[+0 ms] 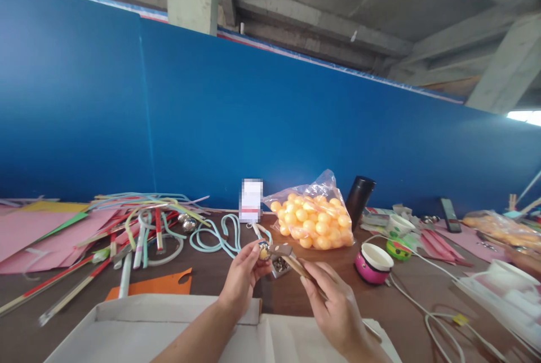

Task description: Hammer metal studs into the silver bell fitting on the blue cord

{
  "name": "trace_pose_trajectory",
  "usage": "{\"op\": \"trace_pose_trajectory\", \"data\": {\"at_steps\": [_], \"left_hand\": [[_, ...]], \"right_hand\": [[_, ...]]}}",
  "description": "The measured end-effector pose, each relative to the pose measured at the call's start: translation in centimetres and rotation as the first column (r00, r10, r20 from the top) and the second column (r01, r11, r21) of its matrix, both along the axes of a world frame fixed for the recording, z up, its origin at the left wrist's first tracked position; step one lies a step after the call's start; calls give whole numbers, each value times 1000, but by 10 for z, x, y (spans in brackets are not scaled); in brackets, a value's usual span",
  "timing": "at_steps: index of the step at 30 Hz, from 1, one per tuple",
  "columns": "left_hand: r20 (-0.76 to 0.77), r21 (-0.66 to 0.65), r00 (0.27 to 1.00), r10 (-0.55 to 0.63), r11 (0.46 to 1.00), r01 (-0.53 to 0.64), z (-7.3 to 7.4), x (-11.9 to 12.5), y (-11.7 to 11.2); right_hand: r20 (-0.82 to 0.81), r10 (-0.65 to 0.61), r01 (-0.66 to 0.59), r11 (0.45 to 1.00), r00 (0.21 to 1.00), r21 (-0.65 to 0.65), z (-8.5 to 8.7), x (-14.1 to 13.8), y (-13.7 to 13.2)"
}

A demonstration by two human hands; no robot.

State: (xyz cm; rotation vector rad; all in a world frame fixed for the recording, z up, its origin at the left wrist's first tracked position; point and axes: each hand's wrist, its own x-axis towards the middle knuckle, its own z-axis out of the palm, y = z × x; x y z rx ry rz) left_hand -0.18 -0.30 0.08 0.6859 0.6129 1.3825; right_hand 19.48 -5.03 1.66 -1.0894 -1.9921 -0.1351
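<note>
Between the fingertips of my left hand (244, 275) is a small shiny metal ball (264, 250) with blue and gold on it, perhaps a bell. Closed around a wooden handle, my right hand (333, 306) holds a wooden-handled tool (302, 268) that looks like a small hammer. The tool's flat brownish head (281, 249) meets or lies right beside the ball; contact is hard to make out. Below the head sits a small box (280, 267) of tiny metal pieces. A pale blue cord (217, 239) lies looped left of my left hand.
A clear bag of orange balls (313, 219) stands behind my hands, with a black bottle (360, 199) beside it. Pink and green cups (372, 264) and a white cable (426, 315) are on the right. Sticks and tubes (143, 228) crowd the left. An open white box (177, 309) lies in front.
</note>
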Motion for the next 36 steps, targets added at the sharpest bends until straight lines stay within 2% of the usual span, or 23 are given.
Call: {"op": "trace_pose_trajectory", "data": {"at_steps": [12, 21, 36], "left_hand": [[-4, -15, 1000, 16, 1000, -16, 1, 1, 0], [-13, -14, 1000, 16, 1000, -16, 2, 1, 0], [-17, -39, 1000, 24, 999, -25, 4, 1, -1]], "right_hand": [[36, 4, -3, 1000, 999, -20, -1, 0, 0], [14, -8, 8, 1000, 1000, 13, -1, 0, 0], [18, -12, 13, 1000, 1000, -24, -1, 0, 0]]}}
